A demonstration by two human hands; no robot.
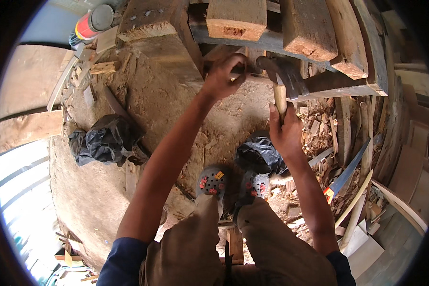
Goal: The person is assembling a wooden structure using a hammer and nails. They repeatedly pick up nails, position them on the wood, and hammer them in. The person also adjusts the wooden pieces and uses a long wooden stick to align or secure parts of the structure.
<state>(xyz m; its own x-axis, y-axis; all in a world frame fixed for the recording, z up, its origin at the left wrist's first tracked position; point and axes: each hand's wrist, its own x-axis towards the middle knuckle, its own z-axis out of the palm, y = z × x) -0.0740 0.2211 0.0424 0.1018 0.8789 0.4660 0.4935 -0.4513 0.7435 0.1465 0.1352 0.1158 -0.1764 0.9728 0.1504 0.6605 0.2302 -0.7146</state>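
My right hand (287,129) is wrapped round the pale wooden handle of a claw hammer (281,95). The hammer's dark metal head is raised close to the front of a wooden frame. To its left, my left hand (225,76) is closed with thumb and fingers curled together in a pinch; whatever is between the fingertips, if anything, is too small or hidden to make out. It is near the lower edge of the frame, beside a thick wooden block (162,50). Several timber ends stick out above both hands, among them a squared beam (236,19).
Black plastic bags (107,138) lie on the dirt floor (176,105) at left and by my feet. A handsaw (348,169) leans among wood scraps at right. Boards (28,81) stand at the far left, near a red and yellow can (88,26).
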